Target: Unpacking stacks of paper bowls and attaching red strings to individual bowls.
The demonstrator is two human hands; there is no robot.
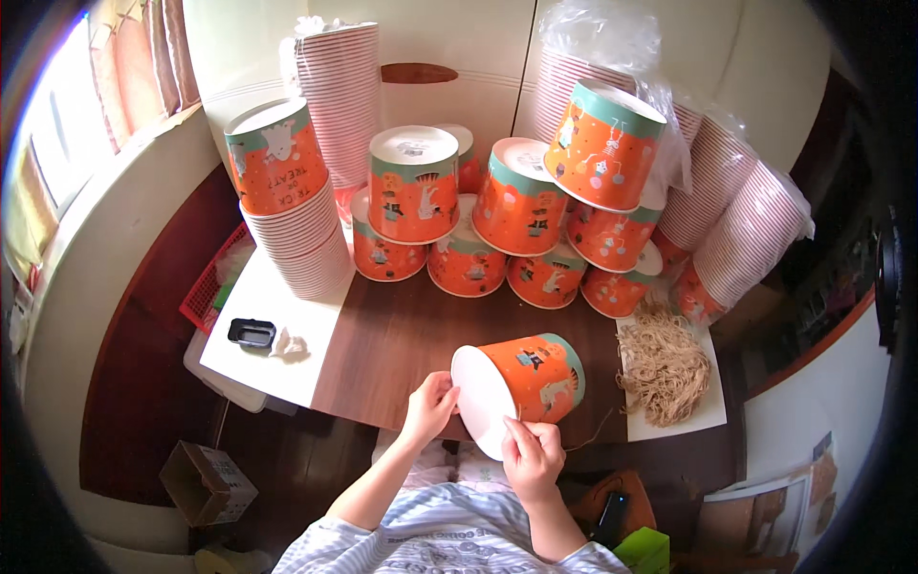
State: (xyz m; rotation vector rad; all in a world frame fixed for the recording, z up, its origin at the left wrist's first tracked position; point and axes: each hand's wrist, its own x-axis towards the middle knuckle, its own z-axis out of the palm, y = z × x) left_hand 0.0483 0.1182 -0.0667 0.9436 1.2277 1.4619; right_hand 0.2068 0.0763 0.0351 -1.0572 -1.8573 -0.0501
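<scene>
An orange paper bucket (535, 373) with a green band lies on its side at the table's near edge. Its round white mouth faces me. My left hand (432, 407) is closed on the left of the rim, thumb and fingers pinching it. On the lower right of the rim, my right hand (532, 454) pinches with thumb and forefinger. A thin strand of twine (595, 432) trails out beside the right hand; whether the fingers also grip it is hard to make out. The bucket's far end, with the green band, points away to the right.
Several upside-down orange buckets (414, 196) stand piled at the back. Nested bucket stacks (337, 96) rise behind and at left (298, 251). Right lies a tangled twine heap (665, 368); left, a small black tray (251, 332). A cardboard box (208, 483) is on the floor.
</scene>
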